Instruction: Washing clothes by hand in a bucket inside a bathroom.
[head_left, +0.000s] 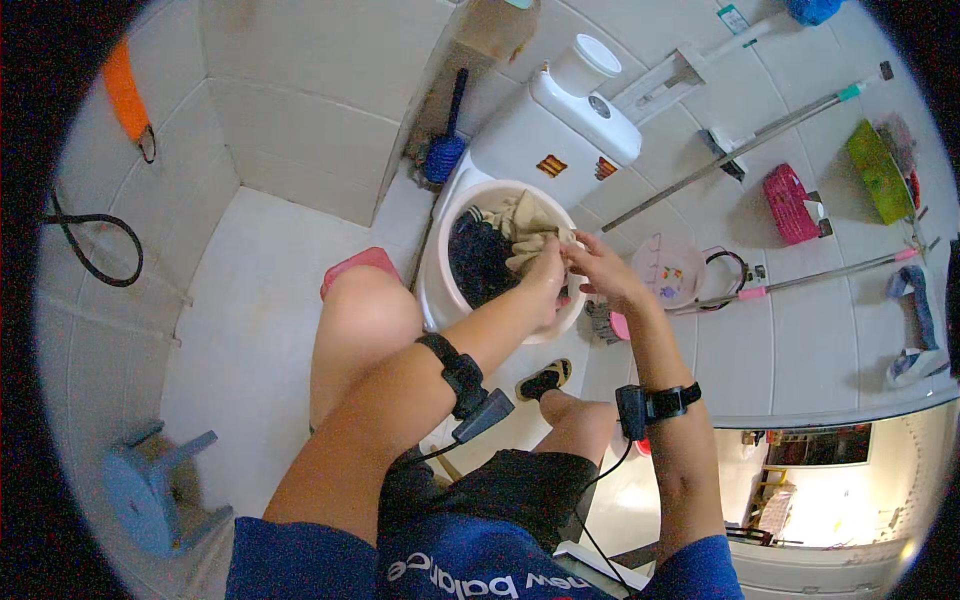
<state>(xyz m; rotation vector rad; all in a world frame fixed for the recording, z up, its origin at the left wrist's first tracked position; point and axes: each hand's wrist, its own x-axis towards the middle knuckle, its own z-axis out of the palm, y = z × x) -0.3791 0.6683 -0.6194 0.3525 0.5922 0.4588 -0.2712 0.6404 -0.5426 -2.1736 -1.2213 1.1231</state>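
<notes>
A pale pink basin (436, 258) rests on top of a white toilet. It holds a bunched beige garment (527, 222) and a dark garment (478, 255). At the basin's right side my left hand (546, 278) is closed on the beige garment, its fingers partly hidden by the wrist and cloth. Close beside it, my right hand (603, 270) pinches an edge of the same cloth with bent fingers. Both forearms carry black straps with small devices and cables.
Behind the basin rises the toilet tank (552, 130), with a white tub (586, 64) on it. A blue toilet brush (445, 155) stands left of it. On the right wall hang poles, a pink basket (790, 205) and a green basket (880, 172). A blue stool (140, 500) lies lower left.
</notes>
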